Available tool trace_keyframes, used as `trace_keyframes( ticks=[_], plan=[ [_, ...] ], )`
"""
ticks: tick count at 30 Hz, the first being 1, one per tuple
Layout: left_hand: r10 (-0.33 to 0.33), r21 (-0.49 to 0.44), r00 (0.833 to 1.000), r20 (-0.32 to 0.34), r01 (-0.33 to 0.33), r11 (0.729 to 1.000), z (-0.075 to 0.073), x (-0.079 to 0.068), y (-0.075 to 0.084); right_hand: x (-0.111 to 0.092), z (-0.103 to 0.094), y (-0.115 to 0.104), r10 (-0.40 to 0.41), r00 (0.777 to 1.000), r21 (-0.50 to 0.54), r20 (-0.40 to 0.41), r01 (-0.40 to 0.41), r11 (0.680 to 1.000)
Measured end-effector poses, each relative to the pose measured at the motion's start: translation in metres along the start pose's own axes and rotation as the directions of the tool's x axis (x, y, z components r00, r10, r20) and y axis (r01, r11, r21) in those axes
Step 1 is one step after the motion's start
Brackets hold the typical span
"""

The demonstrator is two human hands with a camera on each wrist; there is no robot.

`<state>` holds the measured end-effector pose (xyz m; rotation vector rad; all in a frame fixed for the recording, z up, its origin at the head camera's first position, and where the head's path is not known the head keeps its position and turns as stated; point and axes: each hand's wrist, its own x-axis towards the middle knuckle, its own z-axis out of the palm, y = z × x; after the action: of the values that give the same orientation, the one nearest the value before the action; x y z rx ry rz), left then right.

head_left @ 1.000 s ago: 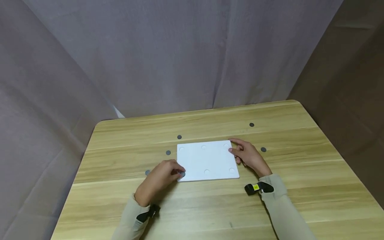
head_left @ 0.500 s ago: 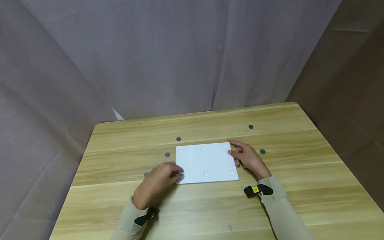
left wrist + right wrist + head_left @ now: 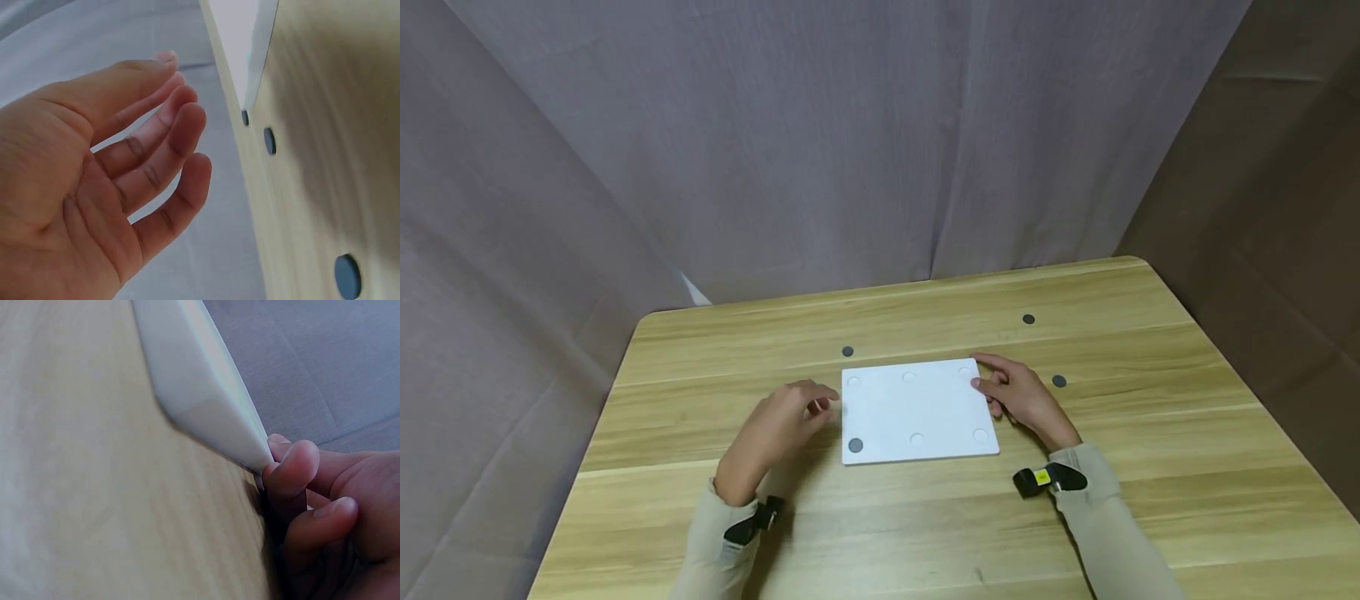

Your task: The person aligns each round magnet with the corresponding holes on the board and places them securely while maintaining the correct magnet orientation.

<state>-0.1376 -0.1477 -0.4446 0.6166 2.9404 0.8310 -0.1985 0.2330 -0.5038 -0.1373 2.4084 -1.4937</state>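
Observation:
A white rectangular board (image 3: 917,408) with several shallow round recesses lies on the table in the head view. A dark grey disc (image 3: 855,445) sits in its near left recess. My left hand (image 3: 782,429) hovers just left of the board, holding nothing; in the left wrist view its fingers (image 3: 165,144) are loosely bent and apart. At the board's right edge my right hand (image 3: 1022,398) grips it, thumb on top and index finger by the far corner. The right wrist view shows the fingers (image 3: 290,478) against the board's corner (image 3: 206,412).
More grey discs lie loose: one behind the board (image 3: 847,351), one at the far right (image 3: 1028,319) and one right of my right hand (image 3: 1059,381). The left wrist view shows table discs (image 3: 348,276) beside my left hand, hidden in the head view. A curtain (image 3: 820,150) hangs behind the table.
My left hand has let go of the disc, which now lies in the near left recess. That hand has moved left and away, covering two loose discs. My right hand stays on the board.

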Motion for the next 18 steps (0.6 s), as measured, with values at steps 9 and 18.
trace_keyframes(
  ticks=[9, 18],
  plan=[
    [-0.079, 0.026, 0.997, 0.006, 0.079, 0.997, -0.015, 0.019, -0.02, -0.002, 0.0, 0.0, 0.001, 1.0, 0.014, -0.001, -0.001, 1.0],
    [-0.15, -0.122, 0.988, 0.034, 0.153, 0.981, -0.013, 0.022, -0.037, -0.003, 0.001, -0.001, 0.001, 1.0, 0.019, 0.004, -0.001, 1.0]
  ],
)
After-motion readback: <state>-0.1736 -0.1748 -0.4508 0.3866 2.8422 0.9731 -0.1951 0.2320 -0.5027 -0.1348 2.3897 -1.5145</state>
